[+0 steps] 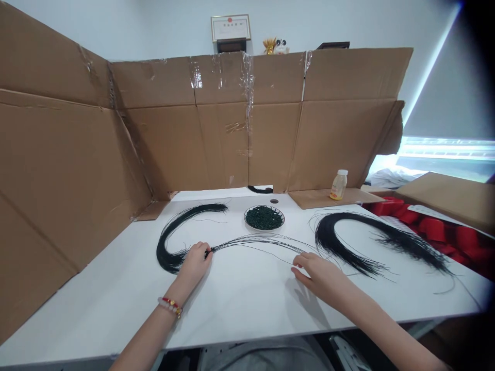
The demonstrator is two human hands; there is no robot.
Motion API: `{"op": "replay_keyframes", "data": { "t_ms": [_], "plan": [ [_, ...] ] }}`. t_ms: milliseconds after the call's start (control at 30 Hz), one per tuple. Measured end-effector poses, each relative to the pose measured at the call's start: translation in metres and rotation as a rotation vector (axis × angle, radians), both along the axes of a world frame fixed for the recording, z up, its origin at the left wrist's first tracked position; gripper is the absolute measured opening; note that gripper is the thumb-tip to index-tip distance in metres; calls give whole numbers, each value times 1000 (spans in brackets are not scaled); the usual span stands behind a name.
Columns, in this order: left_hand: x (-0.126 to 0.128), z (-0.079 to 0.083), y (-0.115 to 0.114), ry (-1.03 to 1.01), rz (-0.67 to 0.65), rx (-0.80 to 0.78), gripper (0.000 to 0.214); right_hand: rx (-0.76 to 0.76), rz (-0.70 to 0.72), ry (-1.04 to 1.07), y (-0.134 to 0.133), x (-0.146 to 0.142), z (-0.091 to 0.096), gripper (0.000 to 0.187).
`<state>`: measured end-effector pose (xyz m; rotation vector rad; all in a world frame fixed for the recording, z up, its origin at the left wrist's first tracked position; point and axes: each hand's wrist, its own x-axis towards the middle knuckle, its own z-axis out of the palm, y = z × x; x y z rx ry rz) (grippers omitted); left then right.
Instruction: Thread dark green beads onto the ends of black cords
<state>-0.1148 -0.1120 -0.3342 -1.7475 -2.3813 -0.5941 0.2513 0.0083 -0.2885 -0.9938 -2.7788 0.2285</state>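
Observation:
My left hand (198, 257) is closed in a pinch around one end of a small bundle of thin dark strands (257, 238). Small dark tips show at its fingertips. The strands arch over the white table to my right hand (313, 272), whose thumb stands apart from its bent fingers. One loose strand reaches its fingertips; whether they touch it I cannot tell. Beside my left hand lies a curved thick bundle of black strands (167, 242). To the right of my right hand is a larger curved bundle (328, 232). A plate (264, 229) of small dark green pieces (264, 217) sits between the bundles.
Tall cardboard panels (220, 144) wall off the back and left of the white table (240, 309). A small clear bottle with a white cap (339, 185) stands on a cardboard flap at back right. An open box (448, 201) with red items (433, 229) is at the right.

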Motion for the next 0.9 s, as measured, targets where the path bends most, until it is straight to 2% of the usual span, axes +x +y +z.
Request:
{"op": "replay_keyframes", "data": {
  "t_ms": [233, 400, 600, 767, 900],
  "plan": [
    [2, 3, -1, -48, 40, -5, 22, -58, 259, 8, 13, -60, 10, 20],
    [2, 3, -3, -60, 26, 15, 24, -73, 423, 45, 31, -123, -2, 28],
    [-6, -3, -1, -35, -44, 16, 20, -42, 445, 139, 43, -188, -21, 28],
    [-6, -9, 3, -31, -69, 49, 19, -58, 429, 198, 47, -204, -24, 28],
    [-20, 3, -4, -40, -32, 135, 25, -67, 353, 256, 72, -189, -11, 27]
  ]
}}
